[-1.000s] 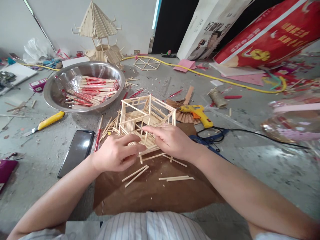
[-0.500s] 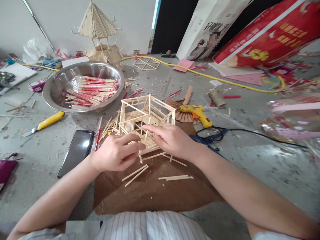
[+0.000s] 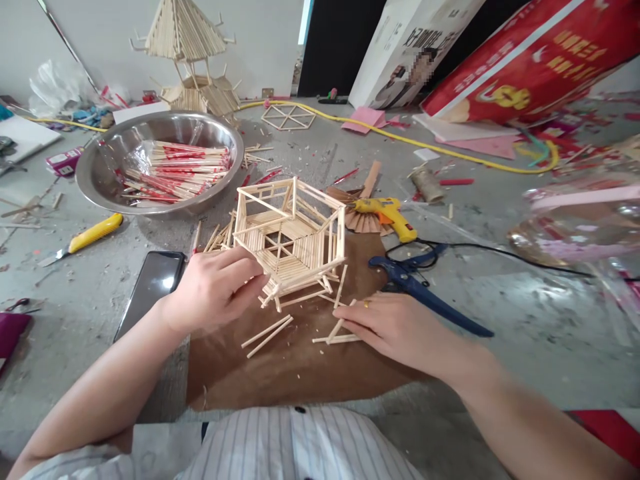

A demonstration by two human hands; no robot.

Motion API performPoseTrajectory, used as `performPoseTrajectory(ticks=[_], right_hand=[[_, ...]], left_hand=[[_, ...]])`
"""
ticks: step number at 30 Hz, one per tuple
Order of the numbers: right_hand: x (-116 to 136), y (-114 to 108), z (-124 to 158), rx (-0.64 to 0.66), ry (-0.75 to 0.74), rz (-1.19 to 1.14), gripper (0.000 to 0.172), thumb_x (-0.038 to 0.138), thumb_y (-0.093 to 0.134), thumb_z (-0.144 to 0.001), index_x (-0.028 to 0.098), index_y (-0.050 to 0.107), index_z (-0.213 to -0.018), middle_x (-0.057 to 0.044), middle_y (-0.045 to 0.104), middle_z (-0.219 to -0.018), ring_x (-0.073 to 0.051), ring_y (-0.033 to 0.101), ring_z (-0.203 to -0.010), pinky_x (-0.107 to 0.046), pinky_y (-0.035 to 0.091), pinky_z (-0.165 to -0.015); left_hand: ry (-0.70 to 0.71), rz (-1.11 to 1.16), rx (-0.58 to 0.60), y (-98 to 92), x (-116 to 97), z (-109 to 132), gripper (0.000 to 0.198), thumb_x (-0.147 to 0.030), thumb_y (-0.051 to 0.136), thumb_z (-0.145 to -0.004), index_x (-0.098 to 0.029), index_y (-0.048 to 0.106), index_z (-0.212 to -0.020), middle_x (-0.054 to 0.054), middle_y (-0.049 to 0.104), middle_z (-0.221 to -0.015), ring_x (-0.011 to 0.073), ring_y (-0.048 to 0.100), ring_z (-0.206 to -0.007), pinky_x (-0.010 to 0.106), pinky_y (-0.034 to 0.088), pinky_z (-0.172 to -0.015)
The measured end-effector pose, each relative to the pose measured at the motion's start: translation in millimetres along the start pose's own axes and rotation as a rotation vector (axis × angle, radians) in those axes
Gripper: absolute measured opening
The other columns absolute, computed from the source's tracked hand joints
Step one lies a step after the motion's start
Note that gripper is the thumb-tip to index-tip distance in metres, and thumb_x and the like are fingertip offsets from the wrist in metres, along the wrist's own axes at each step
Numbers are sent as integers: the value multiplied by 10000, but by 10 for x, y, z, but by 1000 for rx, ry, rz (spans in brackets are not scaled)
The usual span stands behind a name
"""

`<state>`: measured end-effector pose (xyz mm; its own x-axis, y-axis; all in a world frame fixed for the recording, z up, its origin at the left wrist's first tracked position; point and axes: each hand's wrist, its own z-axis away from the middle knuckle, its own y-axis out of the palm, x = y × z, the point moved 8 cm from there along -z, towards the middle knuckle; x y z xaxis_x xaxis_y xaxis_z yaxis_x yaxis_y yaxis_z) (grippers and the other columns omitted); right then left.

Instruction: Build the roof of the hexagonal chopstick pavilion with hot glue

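A hexagonal frame of thin wooden sticks stands on a brown sheet in front of me. My left hand rests against the frame's near left corner, its fingers curled round the lower sticks. My right hand lies low on the brown sheet to the right of the frame. Its fingertips pinch a loose stick that lies with two others. Two more loose sticks lie between my hands.
A steel bowl holds wrapped chopsticks. A phone and a yellow knife lie to the left. A yellow glue gun, blue scissors and a black cord lie to the right. A stick pagoda stands at the back.
My right hand has left the top of the frame and dropped to the loose sticks on the brown sheet. My left hand stays at the frame. The view has shifted slightly.
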<state>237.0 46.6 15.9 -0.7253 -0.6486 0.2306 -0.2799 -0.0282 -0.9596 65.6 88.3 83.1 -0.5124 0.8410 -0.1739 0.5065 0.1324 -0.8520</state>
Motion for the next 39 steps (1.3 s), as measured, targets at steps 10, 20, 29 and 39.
performPoseTrajectory(ticks=[10, 20, 29, 39], right_hand=[[-239, 416, 63, 176, 179, 86, 206, 224, 457, -841, 217, 652, -904, -25, 708, -765, -153, 653, -681, -228, 446, -575], [-254, 404, 110, 122, 230, 0, 243, 238, 462, -854, 183, 631, -1020, -41, 701, -932, -178, 666, -791, -289, 517, -700], [-335, 406, 184, 52, 271, -28, 197, 235, 470, -851, 199, 633, -956, -21, 708, -885, -179, 670, -739, -277, 520, -652], [-334, 435, 170, 24, 315, -97, 219, 254, 454, -856, 204, 648, -943, -29, 710, -874, -178, 673, -735, -287, 529, -675]], left_hand=[[-483, -298, 440, -70, 487, 117, 247, -365, 398, -848, -200, 581, -866, 24, 638, -805, 143, 557, -663, 245, 384, -574], [-764, -403, 787, 280, 1121, 450, 283, -347, 403, -760, -194, 621, -854, 122, 648, -957, 323, 603, -887, 432, 460, -715], [-815, -419, 771, 393, 1398, 588, 320, -373, 406, -769, -175, 631, -881, 148, 655, -916, 319, 613, -873, 433, 466, -720], [-798, -378, 609, 548, 1311, 457, 309, -364, 370, -797, -193, 599, -914, 118, 647, -968, 276, 609, -884, 348, 465, -698]])
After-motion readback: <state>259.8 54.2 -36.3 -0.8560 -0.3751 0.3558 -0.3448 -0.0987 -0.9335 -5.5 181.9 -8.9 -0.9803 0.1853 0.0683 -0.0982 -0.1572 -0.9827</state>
